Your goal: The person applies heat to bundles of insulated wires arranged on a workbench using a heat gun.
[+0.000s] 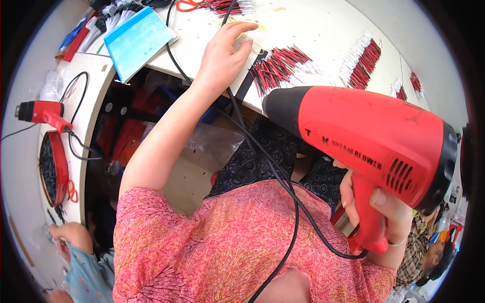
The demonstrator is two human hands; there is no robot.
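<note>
Head camera looks steeply down, close over the white table [313, 30]

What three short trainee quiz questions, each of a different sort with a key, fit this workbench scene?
1. True or false: the right hand grips the handle of a red heat gun.
2. The left hand reaches to the white table beside: A) red and white wire bundles; B) a hammer; C) a cup.
3. Fill in: a second heat gun lies at the far left, above a round red ____.

Key: 1 true; 2 A; 3 tray.
</note>
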